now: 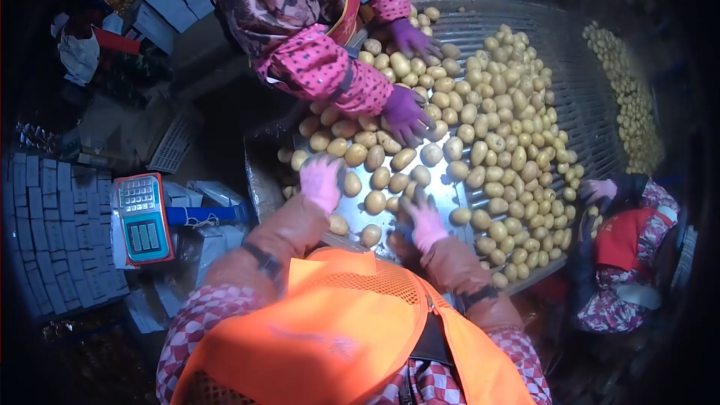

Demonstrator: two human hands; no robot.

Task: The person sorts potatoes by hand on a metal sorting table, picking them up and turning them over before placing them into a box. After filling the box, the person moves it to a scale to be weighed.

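Note:
My left hand, in a pink glove with dark fingertips, lies among the potatoes at the near left of a shiny metal sorting surface. Its fingers look stretched out, beside a potato; the palm side is hidden. To the right, my right hand, gloved the same way, reaches over the metal with fingers apart, close to another potato. Neither hand visibly grips anything. Loose potatoes lie between my hands, and a large heap of potatoes covers the slatted rack to the right.
Across from me, a co-worker's purple-gloved hands touch potatoes. Another person stands at the right edge. A scale display stands at left, near stacked boxes and a plastic crate. More potatoes lie far right.

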